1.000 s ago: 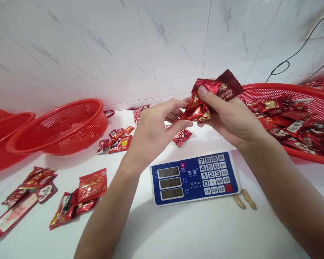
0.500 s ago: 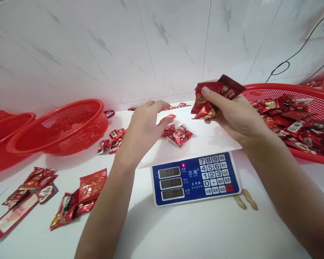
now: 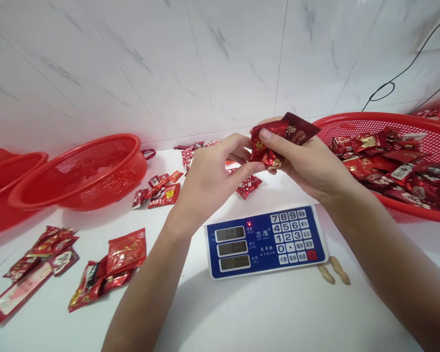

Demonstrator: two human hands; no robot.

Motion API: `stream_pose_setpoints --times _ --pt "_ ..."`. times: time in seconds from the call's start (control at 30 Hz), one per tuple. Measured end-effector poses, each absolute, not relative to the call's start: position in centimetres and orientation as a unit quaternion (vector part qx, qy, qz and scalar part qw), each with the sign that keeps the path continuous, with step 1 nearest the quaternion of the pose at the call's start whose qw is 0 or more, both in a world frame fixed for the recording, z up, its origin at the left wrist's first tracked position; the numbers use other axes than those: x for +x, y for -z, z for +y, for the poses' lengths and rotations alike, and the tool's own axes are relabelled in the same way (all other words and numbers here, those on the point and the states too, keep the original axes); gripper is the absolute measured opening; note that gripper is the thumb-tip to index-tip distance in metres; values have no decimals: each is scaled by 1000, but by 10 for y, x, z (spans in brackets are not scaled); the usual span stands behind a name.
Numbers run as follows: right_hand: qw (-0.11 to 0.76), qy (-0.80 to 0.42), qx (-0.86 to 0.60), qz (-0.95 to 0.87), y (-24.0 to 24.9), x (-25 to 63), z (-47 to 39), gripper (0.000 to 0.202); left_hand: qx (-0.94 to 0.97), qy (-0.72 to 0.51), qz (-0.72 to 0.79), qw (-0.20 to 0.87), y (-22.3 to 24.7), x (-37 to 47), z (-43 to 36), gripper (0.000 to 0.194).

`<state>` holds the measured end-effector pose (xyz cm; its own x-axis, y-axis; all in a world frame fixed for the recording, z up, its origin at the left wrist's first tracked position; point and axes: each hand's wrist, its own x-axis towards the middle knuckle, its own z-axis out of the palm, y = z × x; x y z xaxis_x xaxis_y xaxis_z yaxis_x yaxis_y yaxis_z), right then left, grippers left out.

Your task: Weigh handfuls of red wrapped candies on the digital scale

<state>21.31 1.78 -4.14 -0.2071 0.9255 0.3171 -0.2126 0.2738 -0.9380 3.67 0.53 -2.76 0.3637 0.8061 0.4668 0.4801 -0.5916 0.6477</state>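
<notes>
Over the scale, my right hand (image 3: 297, 154) is closed on several red wrapped candy packets (image 3: 291, 129), its thumb pressed on top. My left hand (image 3: 220, 171) has come up to the same bunch, thumb and fingers closing around its left edge. Beneath the hands, a red candy packet (image 3: 248, 186) lies on the white pan of the digital scale (image 3: 266, 242); other packets there are partly hidden by my left hand. The top display seems to read 0.038.
A red mesh basket (image 3: 381, 117) of packets stands right. More red baskets (image 3: 77, 168) are at left. Packet groups lie left (image 3: 40, 259), nearer the scale (image 3: 110, 266) and behind my left forearm (image 3: 161, 190). Peanuts (image 3: 339, 271) lie beside the scale; a cable (image 3: 399, 76) hangs along the wall.
My left hand has moved right from over the pan to the packets. My right hand has shifted slightly left and down with them. The scale's top reading has risen slightly.
</notes>
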Motion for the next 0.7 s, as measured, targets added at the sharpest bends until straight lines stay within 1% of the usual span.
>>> stream_pose_setpoints --times 0.13,0.23,0.3,0.37,0.47,0.57,0.63,0.7 --pt "544 -517 -306 -586 43 213 19 28 790 -405 392 242 29 38 6 16" --pt "541 -531 -292 -583 45 212 19 31 775 -420 381 278 31 39 8 11" --pt "536 -543 -284 -581 47 211 20 33 767 -432 383 281 32 38 11 6" --pt "530 -549 -291 -577 50 212 23 35 764 -435 400 257 32 35 14 6" --pt "529 -534 -334 -569 55 215 32 36 775 -400 463 155 31 25 19 7" --pt "510 -506 -392 -576 61 218 41 26 780 -347 517 67 29 15 23 9" --pt "482 -496 -417 -590 65 218 44 21 786 -318 526 59 28 10 25 12" --pt "470 -486 -415 -609 67 216 44 20 794 -303 523 61 28 7 26 13"
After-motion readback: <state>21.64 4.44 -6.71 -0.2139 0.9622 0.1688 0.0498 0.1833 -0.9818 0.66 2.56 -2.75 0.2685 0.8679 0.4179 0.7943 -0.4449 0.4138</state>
